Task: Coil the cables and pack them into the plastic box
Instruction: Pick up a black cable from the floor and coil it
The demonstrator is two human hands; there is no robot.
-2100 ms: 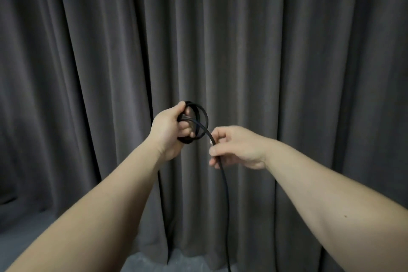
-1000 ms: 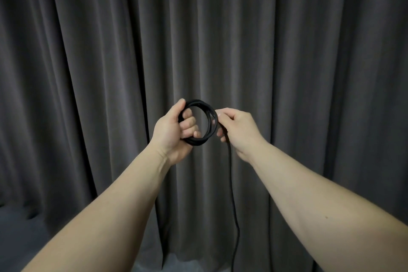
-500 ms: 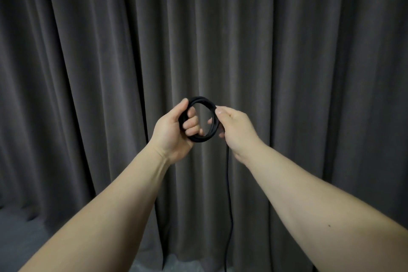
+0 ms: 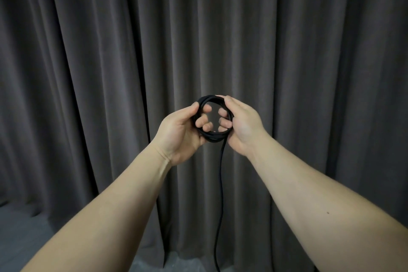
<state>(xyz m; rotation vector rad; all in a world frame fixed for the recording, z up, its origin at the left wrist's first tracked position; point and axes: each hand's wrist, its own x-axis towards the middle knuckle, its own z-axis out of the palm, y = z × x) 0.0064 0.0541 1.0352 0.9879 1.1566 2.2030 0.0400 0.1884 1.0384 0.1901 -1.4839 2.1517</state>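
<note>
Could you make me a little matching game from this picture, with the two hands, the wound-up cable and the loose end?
Things:
1. left hand
2. right hand
3. cable coil
4. loose cable end

States:
A. hangs down toward the floor
B. grips the coil's right side
C. held up between both hands
D. grips the coil's left side

Pairs: 1-D, 2-B, 3-C, 4-A

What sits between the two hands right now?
In the head view, the black cable coil spans between the left hand and right hand; both grip it.
</note>
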